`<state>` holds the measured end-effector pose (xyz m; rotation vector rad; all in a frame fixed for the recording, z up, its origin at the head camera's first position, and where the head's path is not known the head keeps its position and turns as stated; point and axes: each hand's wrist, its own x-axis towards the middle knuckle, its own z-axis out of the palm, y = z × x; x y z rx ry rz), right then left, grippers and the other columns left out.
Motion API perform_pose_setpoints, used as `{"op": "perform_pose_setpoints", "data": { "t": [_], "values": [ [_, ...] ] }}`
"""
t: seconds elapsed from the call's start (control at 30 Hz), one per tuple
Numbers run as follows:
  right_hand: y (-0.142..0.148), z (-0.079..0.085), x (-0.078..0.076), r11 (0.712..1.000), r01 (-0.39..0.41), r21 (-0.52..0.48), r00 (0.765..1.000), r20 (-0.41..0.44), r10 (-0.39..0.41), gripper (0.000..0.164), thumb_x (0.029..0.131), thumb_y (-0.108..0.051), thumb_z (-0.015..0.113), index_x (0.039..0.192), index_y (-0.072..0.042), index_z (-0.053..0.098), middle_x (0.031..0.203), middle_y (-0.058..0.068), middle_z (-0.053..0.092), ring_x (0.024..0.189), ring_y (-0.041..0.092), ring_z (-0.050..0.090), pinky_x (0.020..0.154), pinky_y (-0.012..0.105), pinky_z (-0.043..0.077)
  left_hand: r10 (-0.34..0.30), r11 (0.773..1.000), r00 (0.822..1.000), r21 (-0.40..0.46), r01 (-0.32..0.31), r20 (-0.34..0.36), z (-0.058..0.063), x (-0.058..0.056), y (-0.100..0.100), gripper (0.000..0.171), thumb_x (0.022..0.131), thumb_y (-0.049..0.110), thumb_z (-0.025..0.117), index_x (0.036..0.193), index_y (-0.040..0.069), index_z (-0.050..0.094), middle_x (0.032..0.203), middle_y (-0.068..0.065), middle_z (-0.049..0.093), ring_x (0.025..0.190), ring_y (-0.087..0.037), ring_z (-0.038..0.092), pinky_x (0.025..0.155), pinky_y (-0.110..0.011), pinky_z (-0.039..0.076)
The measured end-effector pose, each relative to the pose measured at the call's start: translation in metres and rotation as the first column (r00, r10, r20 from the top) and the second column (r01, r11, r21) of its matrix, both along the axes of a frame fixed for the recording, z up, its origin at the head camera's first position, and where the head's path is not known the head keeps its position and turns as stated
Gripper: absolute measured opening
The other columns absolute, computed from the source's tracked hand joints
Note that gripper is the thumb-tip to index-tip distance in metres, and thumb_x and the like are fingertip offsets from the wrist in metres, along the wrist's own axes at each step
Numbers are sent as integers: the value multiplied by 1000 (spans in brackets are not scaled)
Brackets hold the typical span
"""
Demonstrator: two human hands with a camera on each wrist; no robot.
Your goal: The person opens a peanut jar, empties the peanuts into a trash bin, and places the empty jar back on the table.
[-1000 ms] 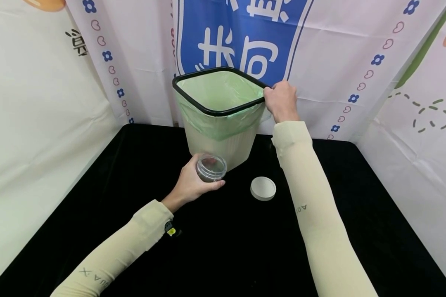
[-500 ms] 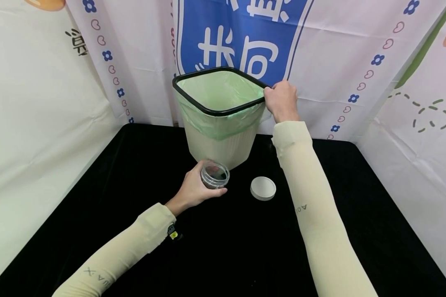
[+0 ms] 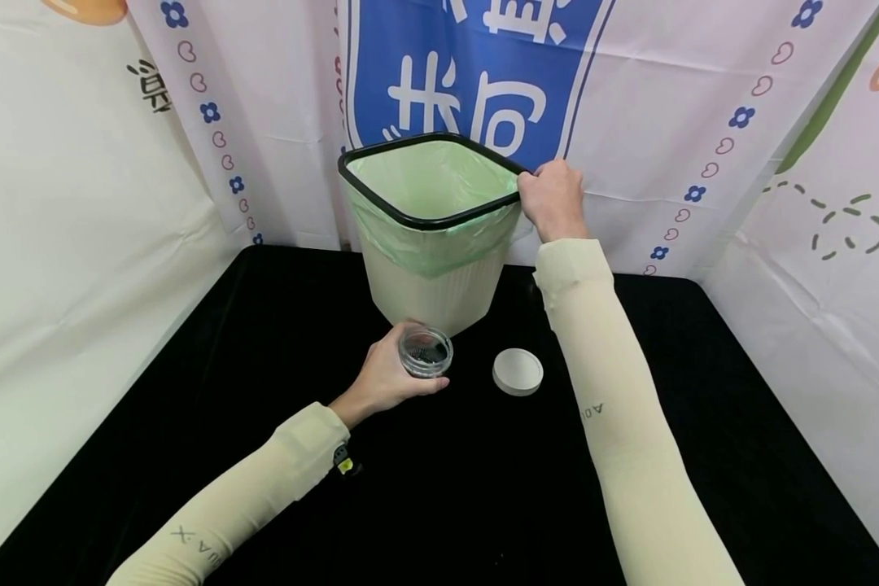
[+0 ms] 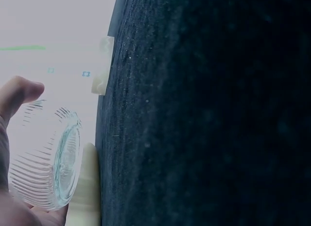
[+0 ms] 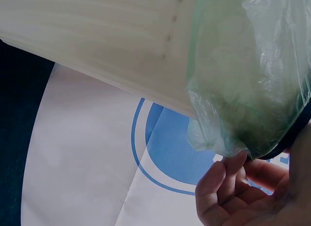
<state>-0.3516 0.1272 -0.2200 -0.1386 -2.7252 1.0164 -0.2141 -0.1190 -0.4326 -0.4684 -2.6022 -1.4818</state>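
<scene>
My left hand point(image 3: 384, 374) holds a clear, open-topped jar point(image 3: 426, 352) in front of the bin, with fingers and thumb around its side. The left wrist view shows the jar's ribbed glass wall point(image 4: 36, 163) and its base close over the black tabletop. My right hand point(image 3: 554, 198) grips the black rim point(image 3: 428, 221) at the right corner of a pale waste bin point(image 3: 428, 297). A thin green bag point(image 3: 439, 252) lines the bin and folds down outside; in the right wrist view its edge point(image 5: 214, 138) hangs at my curled fingers point(image 5: 209, 187).
A round white lid point(image 3: 518, 372) lies on the black table point(image 3: 439, 488), right of the jar. Behind the bin hangs a white cloth point(image 3: 630, 98) with a blue panel. Similar printed cloth encloses both sides. Small light specks lie near the table's front.
My left hand has moved the jar slightly right and nearer to me, and the jar's mouth has turned more upward. My right hand has stayed on the bin's rim.
</scene>
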Motion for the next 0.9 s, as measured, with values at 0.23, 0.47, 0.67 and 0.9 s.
{"op": "perform_pose_setpoints", "data": {
  "t": [0.23, 0.47, 0.67, 0.9],
  "values": [
    [-1, 0, 0, 1000, 1, 1, 1000, 10, -1, 38, 102, -23, 46, 65, -12, 44, 52, -3, 30, 60, 22, 40, 53, 31, 36, -15, 1000, 1000, 4, 15, 20, -2, 0, 1, 78, 73, 32, 97, 137, 12, 57, 134, -8, 72, 122, -28, 68, 108, -49, 53],
    [-1, 1, 1, 1000, 4, 1, 1000, 9, -4, 38, 102, -24, 46, 65, -12, 44, 52, -3, 31, 60, 22, 41, 54, 32, 37, -35, 999, 999, 20, 34, 41, -4, -1, 1, 78, 74, 28, 97, 138, 13, 56, 136, -11, 71, 124, -29, 68, 110, -51, 52],
    [-1, 1, 0, 1000, 3, 0, 1000, 3, -3, 39, 102, -24, 46, 65, -13, 44, 52, -3, 30, 58, 20, 39, 53, 31, 36, -38, 999, 999, 9, 38, 39, -4, -2, 3, 79, 73, 27, 97, 139, 12, 56, 136, -11, 71, 124, -29, 69, 111, -51, 52],
    [0, 0, 0, 1000, 0, 1, 1000, 11, 0, 38, 102, -24, 45, 65, -13, 43, 51, -4, 29, 53, 18, 35, 51, 31, 35, -45, 999, 997, 5, 44, 62, -4, -1, 4, 80, 73, 24, 97, 140, 11, 55, 137, -12, 71, 127, -30, 68, 112, -50, 52]
  ]
}}
